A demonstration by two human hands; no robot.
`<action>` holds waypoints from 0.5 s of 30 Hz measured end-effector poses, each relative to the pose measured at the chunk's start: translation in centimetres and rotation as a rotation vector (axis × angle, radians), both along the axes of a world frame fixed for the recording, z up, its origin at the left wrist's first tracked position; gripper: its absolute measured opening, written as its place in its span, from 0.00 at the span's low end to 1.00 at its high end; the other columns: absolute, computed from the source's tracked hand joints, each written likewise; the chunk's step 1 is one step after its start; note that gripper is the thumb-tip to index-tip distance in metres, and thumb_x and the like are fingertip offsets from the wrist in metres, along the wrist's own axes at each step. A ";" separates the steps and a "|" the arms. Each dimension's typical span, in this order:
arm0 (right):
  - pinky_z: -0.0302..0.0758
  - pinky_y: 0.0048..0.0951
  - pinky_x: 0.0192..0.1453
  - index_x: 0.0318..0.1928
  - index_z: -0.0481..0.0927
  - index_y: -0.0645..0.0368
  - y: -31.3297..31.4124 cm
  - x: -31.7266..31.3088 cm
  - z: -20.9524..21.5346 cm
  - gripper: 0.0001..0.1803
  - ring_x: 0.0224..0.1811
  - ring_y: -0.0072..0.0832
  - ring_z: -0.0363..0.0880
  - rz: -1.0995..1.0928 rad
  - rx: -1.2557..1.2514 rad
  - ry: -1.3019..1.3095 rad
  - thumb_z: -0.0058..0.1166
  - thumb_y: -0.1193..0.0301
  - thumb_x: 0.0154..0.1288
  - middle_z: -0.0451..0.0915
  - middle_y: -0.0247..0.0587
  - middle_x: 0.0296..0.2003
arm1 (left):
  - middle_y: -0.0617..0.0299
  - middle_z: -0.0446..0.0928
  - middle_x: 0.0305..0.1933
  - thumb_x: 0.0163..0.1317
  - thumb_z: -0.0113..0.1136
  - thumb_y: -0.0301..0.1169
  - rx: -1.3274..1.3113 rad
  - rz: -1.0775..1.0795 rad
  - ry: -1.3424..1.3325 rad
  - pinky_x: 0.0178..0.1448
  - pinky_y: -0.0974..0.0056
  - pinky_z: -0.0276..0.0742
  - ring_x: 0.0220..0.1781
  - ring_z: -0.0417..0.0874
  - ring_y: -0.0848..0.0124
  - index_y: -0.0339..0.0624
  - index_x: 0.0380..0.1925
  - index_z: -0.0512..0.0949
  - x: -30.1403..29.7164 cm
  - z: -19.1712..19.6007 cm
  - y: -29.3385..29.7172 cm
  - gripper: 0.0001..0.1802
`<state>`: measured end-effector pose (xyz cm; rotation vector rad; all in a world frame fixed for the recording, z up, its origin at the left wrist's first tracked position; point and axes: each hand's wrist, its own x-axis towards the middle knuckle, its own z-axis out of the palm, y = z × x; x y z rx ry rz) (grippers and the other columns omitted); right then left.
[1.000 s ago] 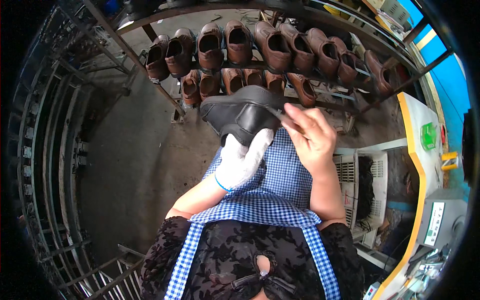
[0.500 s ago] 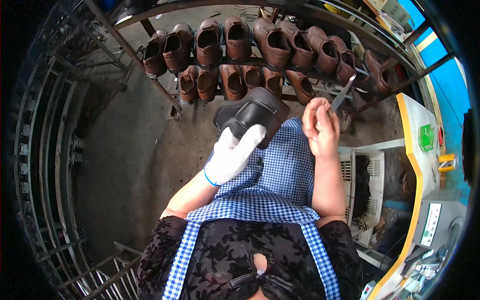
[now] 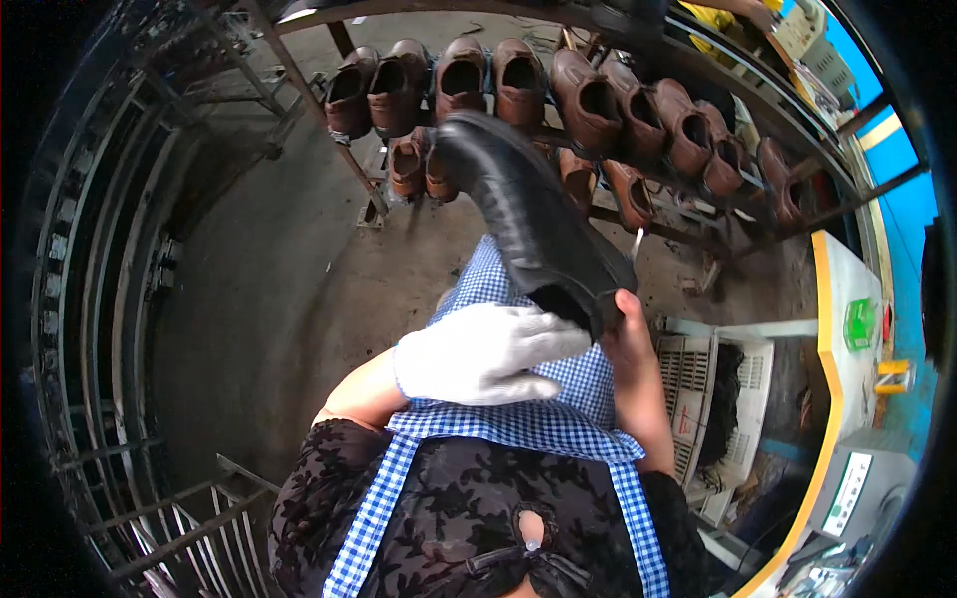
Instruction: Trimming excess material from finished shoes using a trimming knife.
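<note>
A black leather shoe (image 3: 523, 204) hangs in front of my apron, its toe pointing up and left and its opening toward me. At the heel, my bare right hand (image 3: 628, 334) grips it, thumb on the outside; the other fingers are mostly hidden behind. A narrow pale blade tip (image 3: 639, 240) shows just past the heel; its handle is out of sight. My left hand (image 3: 483, 354), in a white glove, is beside the shoe's opening with its fingers stretched out and apart. Its fingertips overlap the collar; whether they press on it I cannot tell.
Brown shoes (image 3: 461, 85) fill a metal rack (image 3: 344, 149) ahead, on two levels. To the right stand a white crate (image 3: 743, 419) with dark strands and a yellow-edged table (image 3: 832, 329) bearing a green box (image 3: 858, 324) and a grey machine (image 3: 862, 488). Metal frames (image 3: 110, 329) stand left.
The black shoe has turned from sole-side grip in my left hand to toe-up, and is now held at the heel by my right. My left hand has loosened its grip. The blade is mostly hidden now.
</note>
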<state>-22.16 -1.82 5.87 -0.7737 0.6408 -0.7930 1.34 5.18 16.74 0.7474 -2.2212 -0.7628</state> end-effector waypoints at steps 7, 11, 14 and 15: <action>0.61 0.49 0.74 0.72 0.57 0.60 1.3 0.8 -3.3 0.46 0.71 0.44 0.64 0.151 0.038 -0.441 0.53 0.44 0.62 0.62 0.50 0.70 | 0.52 0.66 0.66 0.61 0.67 0.29 0.230 0.754 1.017 0.70 0.58 0.66 0.66 0.69 0.64 0.37 0.70 0.57 2.7 -0.1 -2.6 0.40; 0.68 0.44 0.71 0.72 0.58 0.61 0.8 2.2 -2.9 0.49 0.71 0.41 0.65 0.266 0.100 -0.685 0.65 0.51 0.57 0.60 0.50 0.71 | 0.58 0.73 0.60 0.61 0.66 0.29 0.350 0.702 1.170 0.69 0.63 0.65 0.62 0.73 0.68 0.37 0.63 0.67 2.4 -1.5 -3.6 0.31; 0.73 0.35 0.64 0.70 0.56 0.69 1.4 1.4 -5.5 0.41 0.62 0.35 0.73 0.054 1.305 -1.587 0.57 0.60 0.64 0.66 0.49 0.66 | 0.56 0.73 0.58 0.54 0.72 0.28 0.461 0.582 1.134 0.68 0.61 0.66 0.62 0.73 0.66 0.38 0.63 0.65 1.8 -1.7 -3.3 0.37; 0.73 0.35 0.64 0.70 0.56 0.69 1.4 0.6 -7.2 0.41 0.62 0.35 0.73 0.046 1.295 -1.586 0.57 0.60 0.64 0.66 0.49 0.66 | 0.56 0.73 0.58 0.54 0.72 0.28 0.466 0.572 1.139 0.68 0.61 0.66 0.62 0.73 0.66 0.38 0.63 0.65 1.5 -1.8 -3.2 0.37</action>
